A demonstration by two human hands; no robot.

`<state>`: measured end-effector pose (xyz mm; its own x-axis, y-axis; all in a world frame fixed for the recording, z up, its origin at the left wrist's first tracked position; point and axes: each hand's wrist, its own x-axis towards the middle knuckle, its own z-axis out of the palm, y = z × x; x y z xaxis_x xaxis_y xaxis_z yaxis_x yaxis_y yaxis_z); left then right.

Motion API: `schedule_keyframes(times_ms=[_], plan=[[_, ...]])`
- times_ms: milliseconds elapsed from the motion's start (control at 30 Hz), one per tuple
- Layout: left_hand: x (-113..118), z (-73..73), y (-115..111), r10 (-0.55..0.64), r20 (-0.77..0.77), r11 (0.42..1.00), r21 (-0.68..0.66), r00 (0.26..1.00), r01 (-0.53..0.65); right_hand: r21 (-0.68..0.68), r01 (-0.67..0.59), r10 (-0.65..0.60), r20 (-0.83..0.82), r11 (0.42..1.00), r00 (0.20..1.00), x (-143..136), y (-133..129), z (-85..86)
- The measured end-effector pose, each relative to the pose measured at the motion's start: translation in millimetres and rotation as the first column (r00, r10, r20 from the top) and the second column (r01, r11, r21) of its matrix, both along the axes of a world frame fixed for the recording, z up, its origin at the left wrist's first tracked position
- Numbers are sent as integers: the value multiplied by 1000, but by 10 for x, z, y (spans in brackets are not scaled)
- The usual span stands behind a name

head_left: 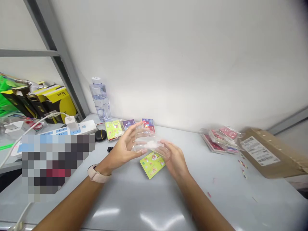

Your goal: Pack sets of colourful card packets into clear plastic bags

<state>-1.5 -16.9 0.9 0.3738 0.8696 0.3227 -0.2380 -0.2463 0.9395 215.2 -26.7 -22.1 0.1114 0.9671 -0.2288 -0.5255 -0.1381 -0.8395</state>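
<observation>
A clear plastic bag [150, 143] stretches between my two hands, a little above the table. My left hand [125, 144] holds its left side, fingers spread behind the film and the thumb along the lower edge. At the bag's right end, my right hand [176, 158] grips the film with bent fingers. Below the bag lies a small green booklet or card pack [152, 165] with cartoon print, partly covered by the bag and my right fingers. Behind my left hand are a yellow-green pack [114, 129], a purple pack [128, 124] and a red-and-blue pack [148, 125].
A water bottle [101, 101] stands against the wall. Left are a power strip [84, 127], a round black case [100, 135] and yellow-black boxes [60, 101]. Right are bagged red packs [221, 139], a cardboard box [274, 154] and small paper scraps [243, 164].
</observation>
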Motion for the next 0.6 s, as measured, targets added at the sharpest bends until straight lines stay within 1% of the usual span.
schedule_keyframes(times_ms=[133,267,467,600], plan=[[22,41,-23,4,41,1000,12,999,-5,-20,-4,4,-21,1000,1000,-18,1,-17],[43,44,-34,-22,70,1000,24,997,20,-69,17,-21,-46,997,999,-34,-3,-28],[38,72,-39,-28,102,998,51,994,22,-24,-8,6,-59,1000,998,-37,-10,-27],[14,106,-40,-29,136,996,90,990,16,-31,-53,52,-43,998,998,-47,-19,-37]])
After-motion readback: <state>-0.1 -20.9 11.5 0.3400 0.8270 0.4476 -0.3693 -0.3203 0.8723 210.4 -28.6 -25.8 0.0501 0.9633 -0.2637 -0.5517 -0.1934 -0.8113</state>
